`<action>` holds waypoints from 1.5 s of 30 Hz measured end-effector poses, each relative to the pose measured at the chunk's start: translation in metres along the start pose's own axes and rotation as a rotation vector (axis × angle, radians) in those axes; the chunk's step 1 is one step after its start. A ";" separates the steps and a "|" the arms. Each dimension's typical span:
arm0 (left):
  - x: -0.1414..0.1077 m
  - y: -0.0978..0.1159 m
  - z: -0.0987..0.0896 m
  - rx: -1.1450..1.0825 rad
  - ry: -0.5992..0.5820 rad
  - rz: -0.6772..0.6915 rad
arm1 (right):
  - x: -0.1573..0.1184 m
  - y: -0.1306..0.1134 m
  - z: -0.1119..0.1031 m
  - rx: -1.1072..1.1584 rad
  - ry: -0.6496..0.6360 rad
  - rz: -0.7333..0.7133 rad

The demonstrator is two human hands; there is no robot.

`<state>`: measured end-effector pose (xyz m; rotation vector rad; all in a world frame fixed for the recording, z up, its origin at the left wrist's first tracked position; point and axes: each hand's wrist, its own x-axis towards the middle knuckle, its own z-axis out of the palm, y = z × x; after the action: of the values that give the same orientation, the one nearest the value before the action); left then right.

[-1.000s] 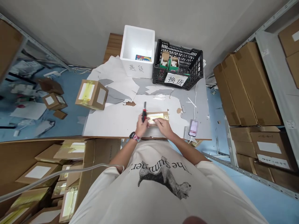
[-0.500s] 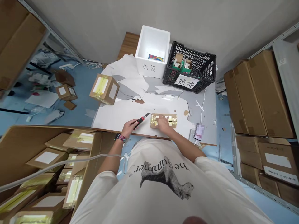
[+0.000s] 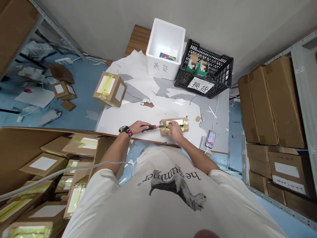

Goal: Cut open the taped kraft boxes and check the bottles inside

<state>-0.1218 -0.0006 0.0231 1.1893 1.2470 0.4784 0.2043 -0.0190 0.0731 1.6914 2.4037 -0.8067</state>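
Note:
My left hand (image 3: 140, 127), with a watch and a patterned band at the wrist, is closed round a red and black utility knife (image 3: 151, 127). The knife lies nearly level, and its blade meets the left part of a small cardboard box (image 3: 184, 128). Clear yellowish tape and a white label cover the box's top, where a dark gap shows. My right hand (image 3: 175, 131) holds this box from the near side, fingers bent over its top close to the blade tip. The fingertips partly hide where the blade touches.
A taped carton (image 3: 110, 89) stands at the table's left. Behind are a white foam box (image 3: 163, 71) and a black crate (image 3: 220, 76) holding small boxes. A phone (image 3: 210, 138) lies right. A large carton (image 3: 47, 132) full of parcels sits left; a shelf (image 3: 294, 82) stands right.
My left hand has turned the knife flatter and brought its blade rightward onto the small box. My right hand's fingers have bent inward, and the box's top now shows a wider opening.

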 end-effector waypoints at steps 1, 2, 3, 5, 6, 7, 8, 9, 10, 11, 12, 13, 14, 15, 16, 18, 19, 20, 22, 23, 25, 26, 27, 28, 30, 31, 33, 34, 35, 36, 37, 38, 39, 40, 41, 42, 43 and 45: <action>0.004 0.002 -0.004 0.022 -0.025 -0.001 | 0.001 0.000 0.001 -0.007 0.010 -0.009; 0.008 0.004 -0.006 0.041 -0.053 -0.004 | 0.001 0.001 0.002 -0.013 0.013 -0.017; 0.011 0.005 -0.008 0.051 -0.069 -0.008 | 0.003 0.001 0.002 -0.019 0.006 -0.024; 0.016 0.006 -0.009 0.031 -0.048 -0.022 | 0.005 0.001 0.001 -0.030 -0.034 -0.040; 0.016 0.005 -0.009 0.004 -0.029 -0.039 | 0.006 0.001 0.001 -0.032 -0.056 -0.048; 0.016 0.003 -0.008 -0.029 -0.017 -0.064 | 0.006 0.002 -0.001 -0.032 -0.074 -0.055; 0.015 0.001 -0.006 -0.061 -0.015 -0.093 | 0.007 0.002 -0.002 -0.029 -0.088 -0.059; 0.012 -0.002 -0.005 -0.087 -0.026 -0.121 | 0.007 0.004 -0.005 -0.025 -0.099 -0.064; 0.009 -0.005 -0.003 -0.105 -0.041 -0.141 | 0.008 0.005 -0.007 -0.018 -0.107 -0.068; 0.005 -0.007 -0.001 -0.121 -0.046 -0.148 | 0.008 0.007 -0.010 -0.009 -0.111 -0.077; -0.001 -0.010 0.000 -0.135 -0.041 -0.144 | 0.009 0.008 -0.013 0.001 -0.110 -0.091; -0.007 -0.013 0.000 -0.148 -0.033 -0.137 | 0.009 0.010 -0.016 0.011 -0.101 -0.110; -0.014 -0.017 0.001 -0.165 -0.021 -0.131 | 0.010 0.012 -0.019 0.023 -0.082 -0.131; -0.021 -0.020 0.001 -0.192 0.005 -0.133 | 0.011 0.013 -0.021 0.039 -0.057 -0.154; -0.029 -0.025 0.002 -0.233 0.044 -0.145 | 0.012 0.014 -0.022 0.060 -0.030 -0.174; -0.045 -0.034 0.005 -0.350 0.181 -0.184 | 0.013 0.016 -0.021 0.099 0.025 -0.199; -0.051 -0.039 0.009 -0.422 0.291 -0.196 | 0.014 0.016 -0.019 0.107 0.055 -0.196; -0.056 -0.043 0.014 -0.497 0.431 -0.203 | 0.015 0.017 -0.017 0.099 0.080 -0.184; -0.062 -0.048 0.028 -0.643 0.734 -0.209 | 0.017 0.018 -0.011 0.034 0.099 -0.147; -0.063 -0.049 0.035 -0.707 0.867 -0.216 | 0.019 0.019 -0.008 -0.008 0.088 -0.130; -0.063 -0.048 0.049 -0.780 1.024 -0.230 | 0.023 0.021 -0.003 -0.076 0.044 -0.119; -0.064 -0.046 0.054 -0.775 1.043 -0.223 | 0.025 0.022 -0.002 -0.098 0.029 -0.123; -0.065 -0.044 0.059 -0.736 1.029 -0.196 | 0.027 0.024 0.000 -0.117 0.024 -0.131; -0.068 -0.042 0.063 -0.662 0.994 -0.148 | 0.030 0.025 0.001 -0.134 0.026 -0.141; -0.074 -0.038 0.068 -0.430 0.868 -0.012 | 0.034 0.030 0.005 -0.166 0.037 -0.171; -0.078 -0.036 0.069 -0.292 0.784 0.066 | 0.037 0.034 0.007 -0.181 0.041 -0.190; -0.082 -0.034 0.069 -0.026 0.604 0.211 | 0.042 0.041 0.012 -0.199 0.058 -0.229; -0.083 -0.034 0.069 0.086 0.524 0.271 | 0.046 0.045 0.015 -0.203 0.077 -0.246; -0.082 -0.034 0.068 0.180 0.450 0.320 | 0.049 0.050 0.018 -0.206 0.104 -0.264; -0.079 -0.033 0.069 0.258 0.392 0.358 | 0.052 0.054 0.022 -0.207 0.137 -0.282; -0.076 -0.033 0.069 0.327 0.351 0.383 | 0.055 0.057 0.025 -0.209 0.170 -0.299; -0.071 -0.032 0.070 0.390 0.328 0.395 | 0.058 0.060 0.028 -0.210 0.201 -0.316; -0.067 -0.031 0.072 0.449 0.319 0.396 | 0.060 0.063 0.031 -0.211 0.226 -0.331; -0.064 -0.030 0.075 0.504 0.321 0.385 | 0.061 0.065 0.033 -0.212 0.248 -0.341; -0.061 -0.029 0.078 0.555 0.333 0.366 | 0.062 0.067 0.035 -0.212 0.266 -0.346; -0.060 -0.028 0.083 0.600 0.351 0.341 | 0.063 0.068 0.037 -0.212 0.282 -0.348; -0.059 -0.028 0.087 0.635 0.369 0.317 | 0.063 0.069 0.039 -0.209 0.298 -0.347; -0.062 -0.029 0.097 0.670 0.393 0.286 | 0.063 0.069 0.042 -0.204 0.326 -0.340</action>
<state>-0.0636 -0.1040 0.0142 1.9233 1.6509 0.5384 0.2336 0.0318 -0.0110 1.4536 2.9262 -0.3121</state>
